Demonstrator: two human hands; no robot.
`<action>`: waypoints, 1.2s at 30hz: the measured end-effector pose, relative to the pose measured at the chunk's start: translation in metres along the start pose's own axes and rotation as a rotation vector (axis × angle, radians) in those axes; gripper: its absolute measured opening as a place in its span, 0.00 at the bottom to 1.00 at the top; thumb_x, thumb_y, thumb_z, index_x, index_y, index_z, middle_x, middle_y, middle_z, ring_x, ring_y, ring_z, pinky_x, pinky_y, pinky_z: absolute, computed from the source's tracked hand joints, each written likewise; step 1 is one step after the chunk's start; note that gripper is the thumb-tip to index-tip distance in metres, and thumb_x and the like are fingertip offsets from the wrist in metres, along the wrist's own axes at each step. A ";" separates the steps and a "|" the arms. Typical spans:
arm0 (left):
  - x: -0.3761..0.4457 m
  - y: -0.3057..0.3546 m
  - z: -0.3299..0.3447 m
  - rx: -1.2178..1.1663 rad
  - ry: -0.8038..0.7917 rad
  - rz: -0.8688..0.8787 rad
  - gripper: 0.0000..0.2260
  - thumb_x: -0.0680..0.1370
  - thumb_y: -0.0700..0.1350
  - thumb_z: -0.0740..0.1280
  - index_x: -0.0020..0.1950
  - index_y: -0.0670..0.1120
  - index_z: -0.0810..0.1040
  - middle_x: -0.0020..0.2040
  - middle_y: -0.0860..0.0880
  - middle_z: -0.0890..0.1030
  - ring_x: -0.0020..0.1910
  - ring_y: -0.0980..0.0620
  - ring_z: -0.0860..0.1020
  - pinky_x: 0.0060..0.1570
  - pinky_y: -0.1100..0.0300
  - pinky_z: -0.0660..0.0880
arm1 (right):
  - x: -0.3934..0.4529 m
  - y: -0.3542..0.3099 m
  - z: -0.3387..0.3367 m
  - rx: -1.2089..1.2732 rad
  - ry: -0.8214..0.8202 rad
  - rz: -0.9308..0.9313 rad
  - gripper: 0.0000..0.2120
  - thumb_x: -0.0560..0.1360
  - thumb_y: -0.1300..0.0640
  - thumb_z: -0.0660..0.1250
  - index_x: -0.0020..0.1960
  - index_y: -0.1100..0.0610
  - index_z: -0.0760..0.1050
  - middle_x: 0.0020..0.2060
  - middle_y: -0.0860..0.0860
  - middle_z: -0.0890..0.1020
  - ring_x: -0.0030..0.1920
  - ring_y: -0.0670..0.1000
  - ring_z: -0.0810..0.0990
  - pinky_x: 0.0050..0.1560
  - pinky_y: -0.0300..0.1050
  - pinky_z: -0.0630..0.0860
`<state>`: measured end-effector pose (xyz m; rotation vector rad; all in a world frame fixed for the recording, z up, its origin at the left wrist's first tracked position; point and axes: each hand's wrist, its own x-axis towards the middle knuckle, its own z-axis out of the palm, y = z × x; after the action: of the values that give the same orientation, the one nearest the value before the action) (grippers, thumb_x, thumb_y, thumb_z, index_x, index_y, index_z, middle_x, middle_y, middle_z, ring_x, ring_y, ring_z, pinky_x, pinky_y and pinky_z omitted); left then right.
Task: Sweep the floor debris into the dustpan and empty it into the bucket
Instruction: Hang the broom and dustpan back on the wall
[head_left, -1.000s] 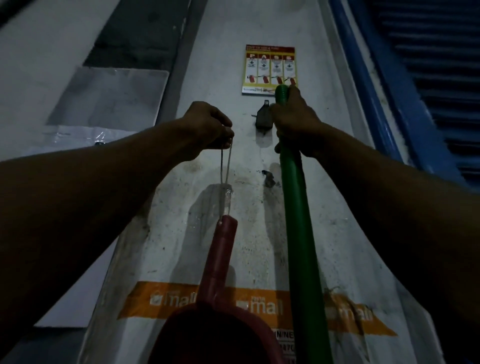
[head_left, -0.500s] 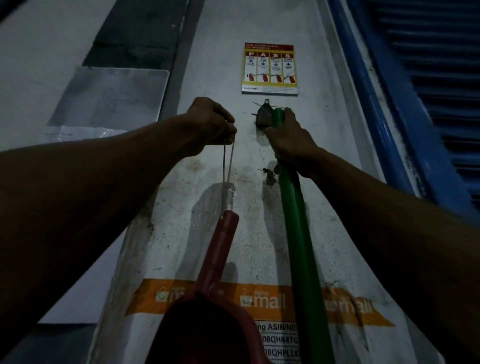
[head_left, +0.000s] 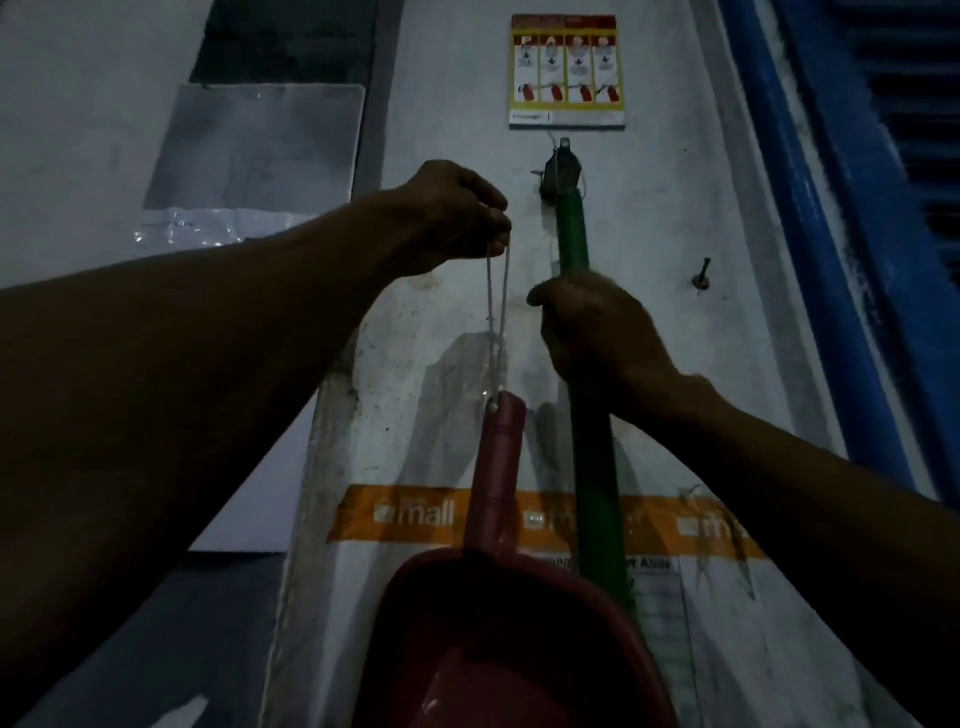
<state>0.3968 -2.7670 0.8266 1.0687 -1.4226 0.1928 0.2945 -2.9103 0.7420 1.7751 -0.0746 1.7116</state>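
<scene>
The left hand (head_left: 457, 218) was pinched shut on the white string loop (head_left: 496, 312) tied through the end of the red dustpan's handle (head_left: 498, 467), so that the dustpan (head_left: 498, 639) hung below it at about 6 o'clock, pan downward, close against the white wall (head_left: 675, 364). That hold suited hanging more than sweeping: the loop was the only means of catching the pan on a peg. The right hand (head_left: 597, 332) was wrapped firmly round the green broom handle (head_left: 576, 234), just to the 3 o'clock side of the dustpan and roughly parallel to it, with the handle's top reaching up to a dark hook or bracket (head_left: 558, 169) at 12 o'clock, where a thin cord seemed to tie it; in the dim light I could not tell whether it was actually hooked on. A bare nail (head_left: 701, 275) stuck out of the wall toward 2 o'clock from the right hand, and it looked a likely peg for the dustpan's loop. Above the hook, a fire extinguisher instruction poster (head_left: 566, 73) was fixed flat to the wall. A plastic sheet with an orange printed band (head_left: 415, 514) lay behind both tools, perhaps to shield the wall from them. No debris and no bucket were in view, so the tools were judged to be at their storage spot.
</scene>
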 end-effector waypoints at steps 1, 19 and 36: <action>-0.002 -0.002 0.000 -0.005 -0.011 -0.005 0.08 0.78 0.32 0.64 0.57 0.37 0.76 0.49 0.40 0.80 0.45 0.48 0.82 0.42 0.60 0.82 | -0.008 -0.012 -0.003 0.219 -0.047 0.152 0.10 0.79 0.61 0.61 0.55 0.62 0.79 0.46 0.59 0.83 0.45 0.59 0.81 0.46 0.51 0.77; -0.020 -0.021 -0.030 0.098 -0.223 -0.048 0.08 0.78 0.32 0.64 0.54 0.43 0.76 0.48 0.43 0.80 0.42 0.52 0.78 0.31 0.66 0.77 | 0.008 -0.047 -0.032 0.882 0.189 1.028 0.09 0.77 0.56 0.68 0.39 0.57 0.74 0.32 0.53 0.76 0.27 0.48 0.74 0.28 0.41 0.72; 0.003 -0.041 -0.002 0.930 0.153 0.758 0.09 0.78 0.33 0.63 0.55 0.42 0.79 0.57 0.41 0.74 0.50 0.42 0.75 0.44 0.54 0.70 | 0.053 0.012 -0.047 -0.078 -0.038 0.359 0.11 0.78 0.62 0.61 0.55 0.53 0.79 0.41 0.51 0.79 0.39 0.51 0.76 0.36 0.43 0.69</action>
<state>0.4269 -2.7900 0.8094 1.1259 -1.5574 1.5641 0.2550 -2.8758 0.7911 1.8173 -0.4970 1.8908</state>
